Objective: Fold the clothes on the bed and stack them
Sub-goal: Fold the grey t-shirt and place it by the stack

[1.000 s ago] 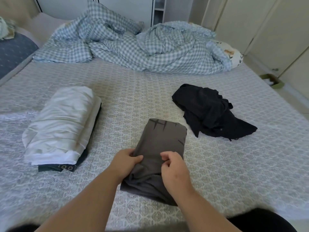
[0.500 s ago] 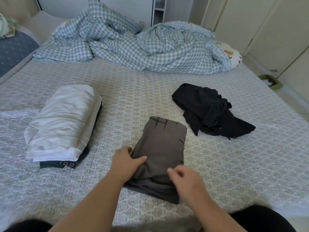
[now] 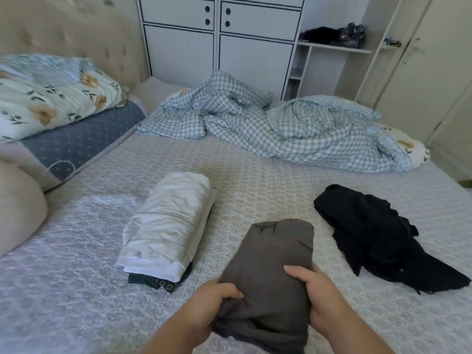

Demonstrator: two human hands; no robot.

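Both hands, left hand (image 3: pixel 208 306) and right hand (image 3: pixel 320 296), grip closed on the folded dark grey cotton garment (image 3: pixel 274 267) at the near edge of the bed (image 3: pixel 255 180). Risk: loose near layers unfolding if lifted toward the white-topped folded stack (image 3: pixel 168 226); crumpled black garment (image 3: pixel 378 233) still unfolded.

1. Folded garment (image 3: pixel 273 272): dark grey, black line marks near its far end.
2. Folded stack (image 3: pixel 168 226): white on top, dark piece with a patterned band beneath.
3. Loose garment (image 3: pixel 378 238): plain black.
4. Duvet (image 3: pixel 281 126): blue-and-white gingham.
5. Bedspread (image 3: pixel 255 180): pale grey, small repeating motif.
6. Pillow (image 3: pixel 48 98): floral on pale ground.
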